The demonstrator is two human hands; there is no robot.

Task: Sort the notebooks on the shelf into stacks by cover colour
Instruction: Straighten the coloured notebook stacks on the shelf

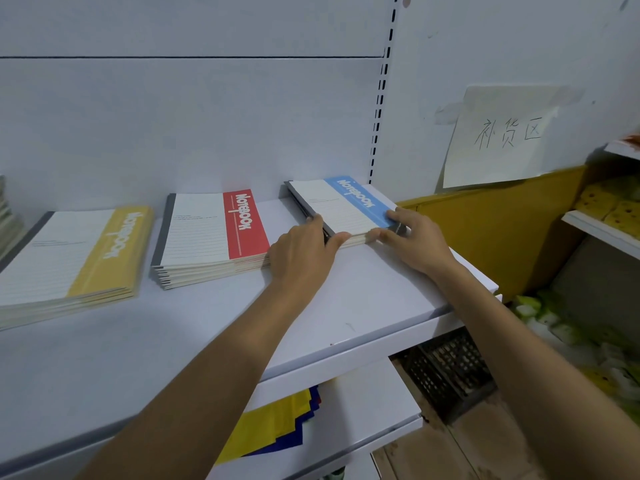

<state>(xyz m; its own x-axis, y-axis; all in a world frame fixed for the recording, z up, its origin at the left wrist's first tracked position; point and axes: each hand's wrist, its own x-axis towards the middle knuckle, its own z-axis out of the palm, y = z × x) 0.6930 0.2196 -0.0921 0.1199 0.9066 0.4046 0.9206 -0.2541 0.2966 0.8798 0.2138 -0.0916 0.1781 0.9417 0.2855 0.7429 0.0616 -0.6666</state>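
**Notebooks: blue stack held at both near corners**

Head view. Sits at the right end of the white shelf, back against the wall, turned slightly askew. Gripped at the near left corner by the left hand: fingers bent down over the grey spine side, thumb laid along the near page edge. Pinched at the near right corner by the right hand: fingers on top of the blue band, thumb against the page edge. Shows a white ruled cover, a light blue band printed "Notebook" and a dark grey spine; several notebooks deep.

Just beside the left hand, on its left: red stack, same layout, edges fanned unevenly. Farther left, apart from it: yellow stack, also loosely fanned. On the wall to the right: taped paper sign with handwritten characters. Below the shelf: yellow and blue sheets and a black crate.
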